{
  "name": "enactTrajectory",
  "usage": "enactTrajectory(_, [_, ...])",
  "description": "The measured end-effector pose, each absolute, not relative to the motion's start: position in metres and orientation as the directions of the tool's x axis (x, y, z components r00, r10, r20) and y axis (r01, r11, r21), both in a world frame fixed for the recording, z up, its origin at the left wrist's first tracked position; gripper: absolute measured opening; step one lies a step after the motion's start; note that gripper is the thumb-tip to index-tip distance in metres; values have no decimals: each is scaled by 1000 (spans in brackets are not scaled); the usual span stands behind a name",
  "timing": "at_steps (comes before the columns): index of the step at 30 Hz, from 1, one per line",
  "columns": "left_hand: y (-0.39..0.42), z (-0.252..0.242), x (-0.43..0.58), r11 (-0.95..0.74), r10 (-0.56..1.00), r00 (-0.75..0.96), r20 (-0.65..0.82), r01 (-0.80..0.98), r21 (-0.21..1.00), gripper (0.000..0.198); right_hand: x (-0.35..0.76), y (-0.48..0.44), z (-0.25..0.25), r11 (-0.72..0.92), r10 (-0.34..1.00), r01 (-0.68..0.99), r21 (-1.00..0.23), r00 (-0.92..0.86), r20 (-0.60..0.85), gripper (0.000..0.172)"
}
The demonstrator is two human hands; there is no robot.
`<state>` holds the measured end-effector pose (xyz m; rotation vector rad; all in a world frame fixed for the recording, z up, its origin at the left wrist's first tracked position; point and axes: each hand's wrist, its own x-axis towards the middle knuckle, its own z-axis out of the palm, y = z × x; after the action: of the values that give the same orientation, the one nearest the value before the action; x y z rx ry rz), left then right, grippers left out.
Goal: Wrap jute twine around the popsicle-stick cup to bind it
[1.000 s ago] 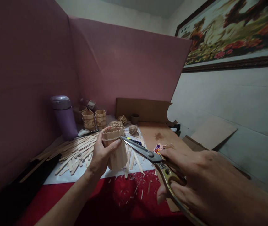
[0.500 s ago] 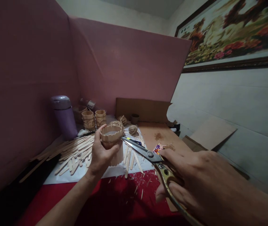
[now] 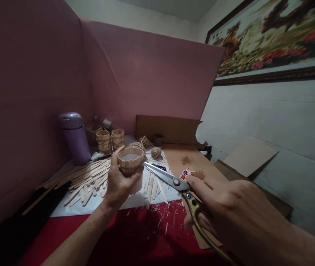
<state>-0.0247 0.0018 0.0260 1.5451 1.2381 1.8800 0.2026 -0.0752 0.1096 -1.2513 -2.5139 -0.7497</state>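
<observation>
My left hand [image 3: 121, 184] is wrapped round a cup [image 3: 131, 159] faced with upright craft sticks, and lifts it over the white sheet. The cup's scalloped rim faces up, showing a pale inside. In my right hand [image 3: 226, 203] is a pair of scissors [image 3: 176, 181] with golden handles. Their blades look closed, and the tip lies at the right side of the cup's rim; whether it touches cannot be made out. Loose craft sticks [image 3: 91, 181] are heaped left of my left hand, and several more lie below the blades.
Two finished-looking stick cups [image 3: 103, 142] stand at the back left beside a purple bottle [image 3: 75, 140]. Twine balls [image 3: 156, 152] and a small dark pot [image 3: 158, 139] sit farther back. Wood scraps litter the red cloth [image 3: 146, 236]. A brown board [image 3: 196, 159] lies to the right.
The cup has tipped slightly in my left hand, with more of its inside showing. My left thumb and the scissors have shifted only a little.
</observation>
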Motion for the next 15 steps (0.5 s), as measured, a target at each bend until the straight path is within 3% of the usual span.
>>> enactTrajectory(4, [-1, 30, -23, -491, 797, -335, 503, 125, 862, 75, 204, -74, 107, 504, 683, 795, 337, -606, 409, 24])
enactTrajectory(7, [0, 30, -24, -438, 844, -324, 428, 43, 898, 72, 207, -74, 105, 510, 722, 817, 267, -576, 384, 22])
enactTrajectory(11, [3, 29, -25, -330, 926, -240, 293, -132, 935, 71, 209, -74, 103, 504, 824, 864, 17, -487, 291, 20])
enactTrajectory(15, [5, 29, -25, -214, 974, -134, 184, -269, 939, 67, 212, -69, 107, 521, 830, 815, -255, -414, 373, 16])
